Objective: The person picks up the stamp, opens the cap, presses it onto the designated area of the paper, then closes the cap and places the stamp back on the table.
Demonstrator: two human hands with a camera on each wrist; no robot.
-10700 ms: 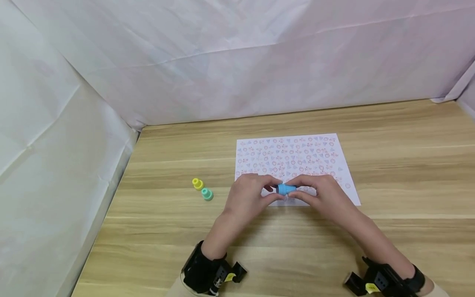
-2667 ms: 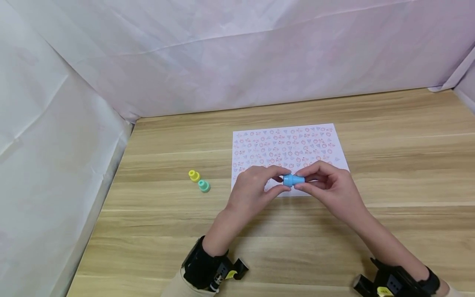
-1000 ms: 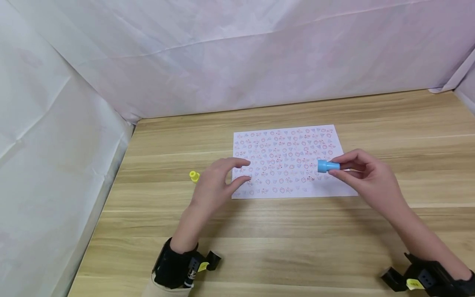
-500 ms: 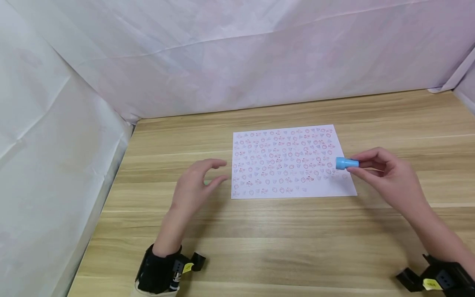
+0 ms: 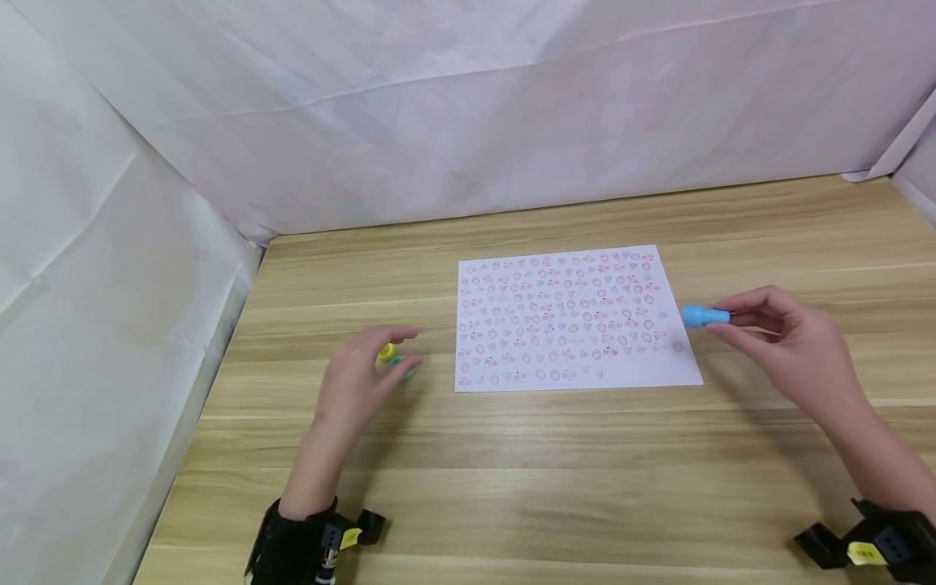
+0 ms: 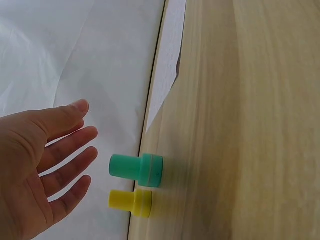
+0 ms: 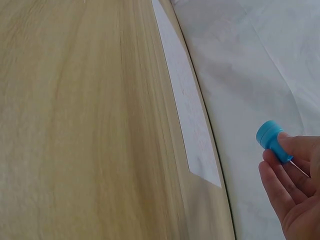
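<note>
**Left hand closes in on the stamps**

Left hand [image 5: 358, 388], fingers spread and holding nothing, hovers just beside the small green plastic stamp [image 6: 137, 170] and yellow plastic stamp [image 6: 132, 202], both left of the stamped white paper sheet [image 5: 570, 325] on the wooden surface [image 5: 556, 479]. Best pinch one narrow stem cleanly, sparing its neighbour. Right hand [image 5: 793, 349] pinches the blue plastic stamp [image 5: 705, 315] at the sheet's right edge.

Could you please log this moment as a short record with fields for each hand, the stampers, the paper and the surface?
left hand: open, fingers spread, next to two stampers, not gripping either
right hand: pinches blue stamper above the paper's right edge
yellow stamper: stands on table, beside green stamper
paper: white sheet covered with small red and blue prints, lies flat
table: light wood
backdrop: white sheeting behind and at left
</note>
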